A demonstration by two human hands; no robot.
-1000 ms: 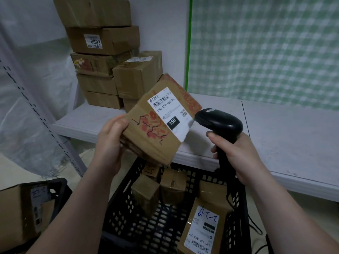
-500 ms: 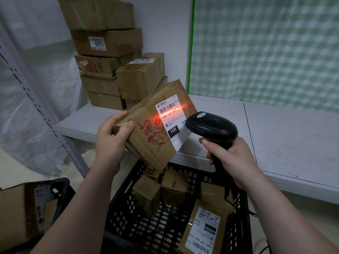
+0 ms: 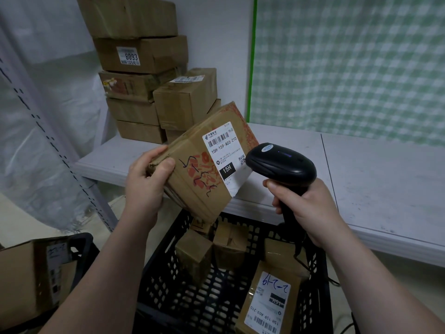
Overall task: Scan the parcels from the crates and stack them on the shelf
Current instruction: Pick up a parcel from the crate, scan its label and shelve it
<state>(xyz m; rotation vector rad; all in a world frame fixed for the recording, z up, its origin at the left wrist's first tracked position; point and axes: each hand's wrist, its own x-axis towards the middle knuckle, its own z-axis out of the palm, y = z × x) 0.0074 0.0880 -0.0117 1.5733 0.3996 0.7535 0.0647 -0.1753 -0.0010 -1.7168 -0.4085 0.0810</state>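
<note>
1. Head view, the change: the red scan line that crossed the shipping label (image 3: 222, 154) half a second ago is gone. The barcode scanner (image 3: 281, 165) now sits against the label's lower right corner. I'd judge the scan done, so this parcel (image 3: 192, 179) is ready for the stack of boxes (image 3: 144, 109) at the shelf's (image 3: 375, 179) back left corner.
2. The left hand (image 3: 147, 184) grips the parcel's left edge, thumb curled over the front. The parcel hangs tilted above the shelf's front edge and the black crate (image 3: 166, 259).
3. The right hand (image 3: 310, 208) is wrapped tight round the scanner's handle.
4. Writing: the label shows a China Post logo, "15H-159-A03-210" and a black "15H" tag. One stacked box (image 3: 142, 54) reads "8093". A crate parcel (image 3: 267, 302) reads "15H 159 A03 210", with handwritten "2-2-19".
</note>
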